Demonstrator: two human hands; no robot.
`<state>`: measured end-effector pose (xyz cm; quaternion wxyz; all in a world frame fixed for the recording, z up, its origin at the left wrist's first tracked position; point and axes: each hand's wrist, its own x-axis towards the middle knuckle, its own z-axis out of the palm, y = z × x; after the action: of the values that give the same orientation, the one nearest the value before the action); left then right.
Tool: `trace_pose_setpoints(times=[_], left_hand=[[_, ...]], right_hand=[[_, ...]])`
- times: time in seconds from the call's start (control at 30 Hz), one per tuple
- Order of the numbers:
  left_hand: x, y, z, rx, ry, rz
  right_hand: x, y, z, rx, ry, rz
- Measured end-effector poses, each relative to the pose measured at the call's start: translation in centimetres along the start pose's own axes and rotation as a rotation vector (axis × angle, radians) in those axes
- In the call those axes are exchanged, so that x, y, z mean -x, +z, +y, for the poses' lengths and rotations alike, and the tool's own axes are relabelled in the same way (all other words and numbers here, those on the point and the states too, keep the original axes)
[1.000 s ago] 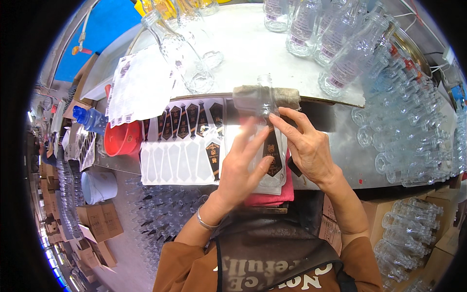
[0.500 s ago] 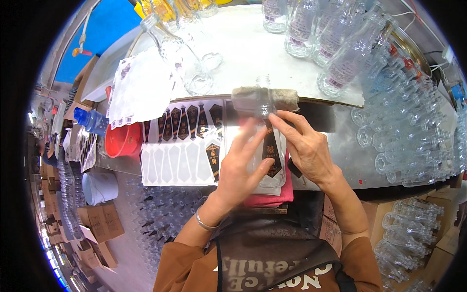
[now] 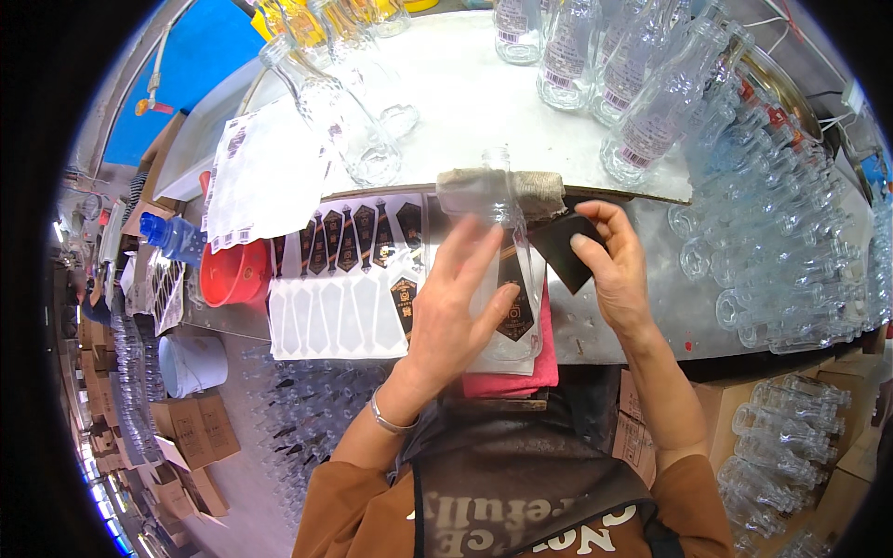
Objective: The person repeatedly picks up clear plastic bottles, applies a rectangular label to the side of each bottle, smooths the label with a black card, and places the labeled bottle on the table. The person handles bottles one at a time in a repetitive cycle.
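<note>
A clear glass bottle point(image 3: 501, 206) lies on its back, neck away from me, with a black pointed label point(image 3: 513, 321) on its upper side. Its neck rests on a rolled beige cloth point(image 3: 544, 193), and its base is over a pink cloth point(image 3: 507, 383). My left hand point(image 3: 439, 312) is at the bottle's left side, thumb and fingers apart, the fingertips blurred. Just right of the bottle, my right hand point(image 3: 619, 265) grips a flat black square scraper point(image 3: 563, 249) between thumb and fingers. Left of the bottle lies a label sheet point(image 3: 339, 321), partly used, with several black labels on it.
Labelled bottles point(image 3: 642, 139) stand at the back right of the white board point(image 3: 465, 102); more clear bottles point(image 3: 772, 251) lie stacked at the right. A glass bottle point(image 3: 339, 112) and white sheets point(image 3: 265, 177) are at the back left, above a red bucket point(image 3: 233, 276). Cartons point(image 3: 195, 430) stand on the floor.
My right hand has drawn back to the right from the bottle's neck and turned the black scraper outward. My left hand stays beside the bottle, shifted only slightly.
</note>
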<state>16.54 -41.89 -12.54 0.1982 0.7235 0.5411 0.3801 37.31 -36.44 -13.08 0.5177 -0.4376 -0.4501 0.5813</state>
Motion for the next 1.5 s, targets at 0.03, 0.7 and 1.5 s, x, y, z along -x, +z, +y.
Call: trace_pose_setpoints(times=[0.03,0.7,1.5], left_hand=[[0.0,0.0,0.1,-0.002,-0.006,-0.002],[-0.1,0.4,-0.1,0.048,-0.016,0.040],[-4.4,1.2,-2.1,0.440,-0.516,-0.047]], right_hand=[[-0.6,-0.1,-0.3,0.129,-0.082,-0.047],[-4.0,2.9,-4.0,0.691,-0.615,-0.191],[-3.1,1.9,-1.0,0.542,0.036,-0.306]])
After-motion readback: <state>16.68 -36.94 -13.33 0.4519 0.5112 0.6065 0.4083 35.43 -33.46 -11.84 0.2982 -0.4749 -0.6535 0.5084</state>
